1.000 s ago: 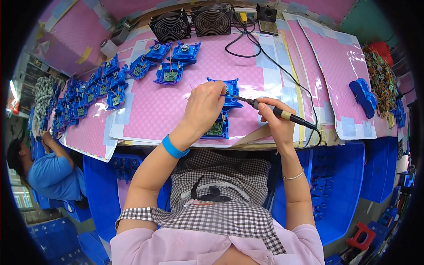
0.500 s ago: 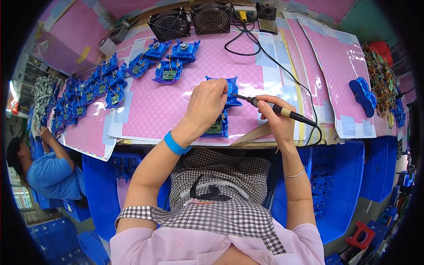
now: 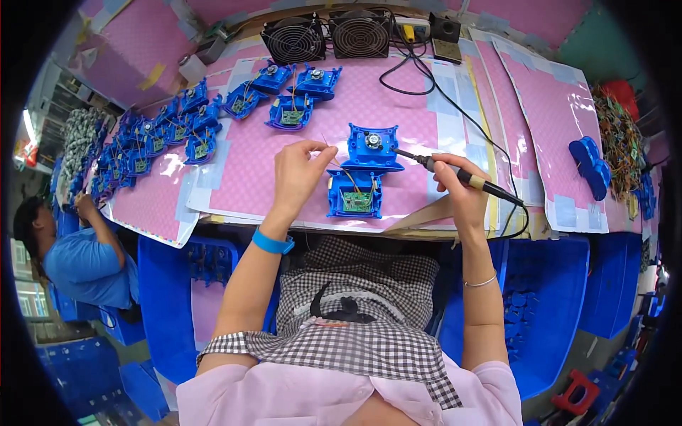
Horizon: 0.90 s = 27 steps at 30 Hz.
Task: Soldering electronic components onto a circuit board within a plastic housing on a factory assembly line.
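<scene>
In my right hand (image 3: pixel 458 186) is a soldering iron (image 3: pixel 465 177), its tip beside the right edge of a blue plastic housing half (image 3: pixel 364 157) with a round speaker (image 3: pixel 374 141) in it. My left hand (image 3: pixel 300 174) is closed in a pinch, left of this half, on a thin wire (image 3: pixel 325 140) that looks like solder. Just nearer to me lies a second blue half with a green circuit board (image 3: pixel 356 201), joined to the first by thin leads. The far ends of the pinched wire are hard to make out.
Several similar blue housings (image 3: pixel 291 112) lie at the back and left of the pink table mat (image 3: pixel 263 160). Behind stand two black fans (image 3: pixel 359 35) and an iron stand (image 3: pixel 446 48). The iron's black cord (image 3: pixel 490 138) crosses the right side. A co-worker (image 3: pixel 89 259) sits at far left.
My left hand has moved left and nearer to me, off the blue half, uncovering the speaker and circuit board. The iron's tip stays near the right edge. The whole view has shifted slightly.
</scene>
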Each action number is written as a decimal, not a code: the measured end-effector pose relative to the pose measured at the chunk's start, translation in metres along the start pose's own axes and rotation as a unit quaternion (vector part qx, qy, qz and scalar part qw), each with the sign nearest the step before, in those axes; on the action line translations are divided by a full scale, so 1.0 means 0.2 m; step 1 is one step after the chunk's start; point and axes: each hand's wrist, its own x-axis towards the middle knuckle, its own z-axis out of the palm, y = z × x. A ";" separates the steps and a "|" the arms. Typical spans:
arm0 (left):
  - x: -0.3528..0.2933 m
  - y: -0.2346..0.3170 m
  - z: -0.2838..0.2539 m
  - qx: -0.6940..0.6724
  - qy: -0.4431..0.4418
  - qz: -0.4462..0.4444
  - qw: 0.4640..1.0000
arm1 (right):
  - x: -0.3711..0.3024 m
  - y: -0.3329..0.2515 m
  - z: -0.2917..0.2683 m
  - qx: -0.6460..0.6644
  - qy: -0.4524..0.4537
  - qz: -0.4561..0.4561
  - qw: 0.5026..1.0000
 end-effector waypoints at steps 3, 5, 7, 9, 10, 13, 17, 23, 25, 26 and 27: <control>-0.08 0.07 -0.05 0.020 0.148 0.060 0.987 | -0.02 0.03 -0.01 -0.023 -0.012 -0.007 1.000; -0.10 0.00 -0.09 0.006 0.071 -0.032 0.997 | -0.03 0.02 -0.01 -0.030 0.001 -0.019 0.999; -0.11 -0.07 -0.08 -0.006 -0.004 -0.124 0.992 | -0.02 0.03 0.00 -0.009 0.008 -0.026 1.000; -0.09 -0.09 -0.03 -0.164 -0.056 -0.182 0.968 | -0.01 0.03 0.00 -0.007 -0.002 -0.026 1.000; -0.09 -0.10 -0.03 -0.163 -0.054 -0.183 0.968 | -0.01 0.02 0.01 -0.006 -0.004 -0.026 1.000; -0.09 -0.04 0.00 -0.218 -0.020 -0.152 0.964 | -0.01 0.04 0.00 -0.009 -0.010 -0.015 1.000; -0.12 0.17 -0.05 -0.057 0.081 0.056 0.993 | -0.01 0.06 0.00 -0.024 -0.018 -0.029 0.999; -0.04 0.19 0.09 -0.228 0.011 -0.025 0.973 | -0.02 0.07 0.01 -0.015 -0.027 -0.019 0.999; -0.02 0.20 0.10 -0.295 -0.009 -0.030 0.955 | -0.02 0.07 0.01 -0.007 -0.027 -0.016 1.000; 0.00 0.24 0.08 -0.314 -0.056 -0.101 0.942 | -0.02 0.07 0.01 -0.009 -0.022 -0.017 1.000; 0.01 0.27 0.08 -0.330 -0.101 -0.171 0.923 | -0.02 0.06 0.01 -0.011 -0.018 -0.018 1.000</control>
